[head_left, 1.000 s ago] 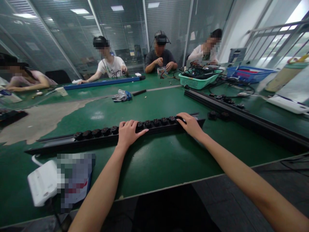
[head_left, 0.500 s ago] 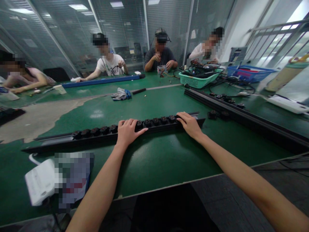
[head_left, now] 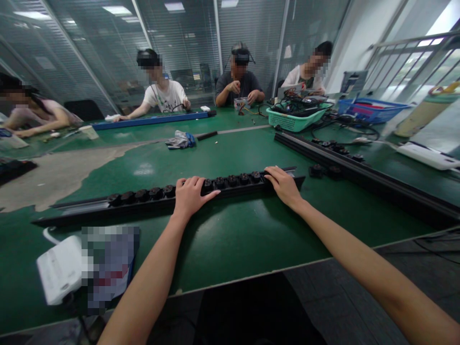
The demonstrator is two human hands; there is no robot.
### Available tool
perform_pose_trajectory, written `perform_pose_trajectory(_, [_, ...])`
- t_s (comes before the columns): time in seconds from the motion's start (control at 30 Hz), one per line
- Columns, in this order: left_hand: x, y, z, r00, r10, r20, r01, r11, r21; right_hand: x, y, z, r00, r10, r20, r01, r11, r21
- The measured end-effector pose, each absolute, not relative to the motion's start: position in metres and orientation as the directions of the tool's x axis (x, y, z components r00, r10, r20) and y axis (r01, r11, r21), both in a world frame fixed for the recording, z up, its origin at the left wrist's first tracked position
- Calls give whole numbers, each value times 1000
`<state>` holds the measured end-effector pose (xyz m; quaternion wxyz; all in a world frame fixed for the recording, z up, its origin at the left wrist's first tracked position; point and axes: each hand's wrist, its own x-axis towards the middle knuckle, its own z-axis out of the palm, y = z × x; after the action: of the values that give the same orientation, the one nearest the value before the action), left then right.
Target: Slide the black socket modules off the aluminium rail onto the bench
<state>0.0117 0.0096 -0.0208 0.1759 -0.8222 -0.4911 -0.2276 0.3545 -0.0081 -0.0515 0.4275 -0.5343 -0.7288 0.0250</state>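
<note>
A long black rail (head_left: pixel 143 197) lies across the green table mat (head_left: pixel 244 230) in front of me, with a row of several round black sockets along its top. My left hand (head_left: pixel 194 196) sits over the middle of the rail, its fingers on the sockets and its thumb along the rail. My right hand (head_left: pixel 283 187) grips near the rail's right end, fingers over the last sockets. Both palms hide the part of the rail beneath them.
A second black socket rail (head_left: pixel 359 179) lies at the right. A white device (head_left: pixel 59 270) sits at the near left beside a pixelated item (head_left: pixel 109 263). Crumpled gloves (head_left: pixel 180 140), a green basket of cables (head_left: pixel 296 117) and several co-workers are further off.
The view has shifted slightly and levelled. Both hands stay in place on the rail, and the rail has not visibly moved on the table.
</note>
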Motion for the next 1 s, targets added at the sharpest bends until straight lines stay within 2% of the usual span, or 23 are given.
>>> perform_pose_trajectory(0.47, [13,9,-20,396,740,543,889,-458,-24,356,-8,-52,-57,794,605,756,430,-493])
perform_pose_trajectory(0.77, [12,9,-20,409,730,548,888,-455,-57,356,-8,-51,-59,772,633,766,442,-467])
perform_pose_trajectory(1.0, [12,9,-21,406,734,545,889,-456,-47,358,-8,-52,-45,788,614,760,426,-491])
